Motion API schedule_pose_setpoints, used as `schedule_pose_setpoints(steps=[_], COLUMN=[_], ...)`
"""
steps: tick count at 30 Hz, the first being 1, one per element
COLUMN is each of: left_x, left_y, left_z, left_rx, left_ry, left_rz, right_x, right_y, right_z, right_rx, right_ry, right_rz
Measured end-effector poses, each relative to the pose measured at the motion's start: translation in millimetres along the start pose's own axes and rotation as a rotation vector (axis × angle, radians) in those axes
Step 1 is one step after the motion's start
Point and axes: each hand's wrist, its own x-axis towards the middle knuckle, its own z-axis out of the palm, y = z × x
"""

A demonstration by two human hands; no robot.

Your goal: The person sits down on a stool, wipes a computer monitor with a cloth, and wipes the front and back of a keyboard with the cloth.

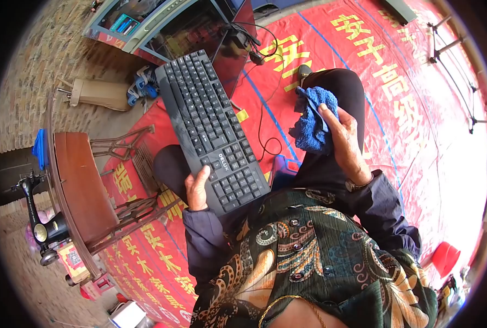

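A black DELUX computer keyboard [208, 117] lies tilted over my lap, its number pad toward my body. My left hand [198, 188] grips its near left edge, thumb on top among the keys and the fingers hidden underneath. A dusty grey smear shows along the left border of the keyboard. To the right, my right hand [342, 136] is closed on a crumpled blue cloth [315, 117], thumb on top. The cloth hangs apart from the keyboard, above my right leg.
A cabinet [139, 41] with glass doors stands ahead, a black cable [262, 136] trailing from it. At left are a sewing machine [41, 224] on its table [85, 186] and a cardboard box [98, 94]. Red sheeting [402, 115] with yellow characters covers the floor. A red bucket [445, 258] stands lower right.
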Motion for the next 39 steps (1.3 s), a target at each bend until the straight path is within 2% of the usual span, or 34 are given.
schedule_pose_setpoints(steps=[7, 11, 15, 17, 18, 19, 21, 23, 25, 29, 32, 33, 35, 37, 39], left_x=[-2.6, -2.9, -1.2, -2.8, -2.4, -1.8, -5.7, -4.2, -3.3, -2.1, -0.9, -0.7, -1.6, -2.0, -0.5], left_y=[-6.3, -7.0, -3.9, 2.7, 4.4, 5.2, 6.1, 8.5, 5.2, 2.3, -2.9, -3.7, -2.2, 4.2, -0.1], left_z=[0.2, 3.3, 3.9, 9.2, 10.2, 10.5, 11.3, 12.8, 10.3, 9.7, 7.0, 6.3, 6.6, 9.6, 7.2], left_rx=[-0.074, -0.118, -0.152, -0.184, -0.188, -0.182, -0.178, -0.195, -0.207, -0.217, -0.218, -0.235, -0.254, -0.363, -0.316], left_ry=[0.002, 0.042, 0.049, 0.049, 0.062, 0.068, 0.092, 0.083, 0.083, 0.053, 0.042, 0.044, 0.043, 0.042, 0.049], left_rz=[-0.025, -0.069, -0.143, -0.159, -0.164, -0.171, -0.198, -0.205, -0.211, -0.19, -0.178, -0.189, -0.206, -0.263, -0.242], right_x=[4.9, 9.0, 26.3, 44.0, 46.6, 58.1, 75.3, 101.5, 126.5, 167.0, 153.5, 143.1, 111.5, 81.0, 44.6], right_y=[0.6, -7.3, -6.7, -3.3, -8.0, -5.3, -7.3, 1.5, 9.6, 42.2, 55.4, 53.5, 50.2, 52.9, 51.2], right_z=[17.9, 42.6, 70.2, 86.2, 97.8, 105.7, 128.7, 154.5, 179.6, 202.3, 191.8, 181.9, 157.6, 126.8, 100.3], right_rx=[-0.103, -0.153, -0.33, -0.608, -0.548, -0.599, -0.663, -0.729, -0.997, -1.226, -1.324, -1.314, -1.278, -1.233, -1.212], right_ry=[-0.05, -0.151, -0.255, -0.335, -0.375, -0.412, -0.472, -0.489, -0.424, -0.455, -0.579, -0.602, -0.65, -0.7, -0.81], right_rz=[-0.013, 0.025, 0.014, -0.262, -0.247, -0.312, -0.277, -0.521, -0.722, -1.058, -0.922, -0.951, -0.791, -0.786, -0.763])
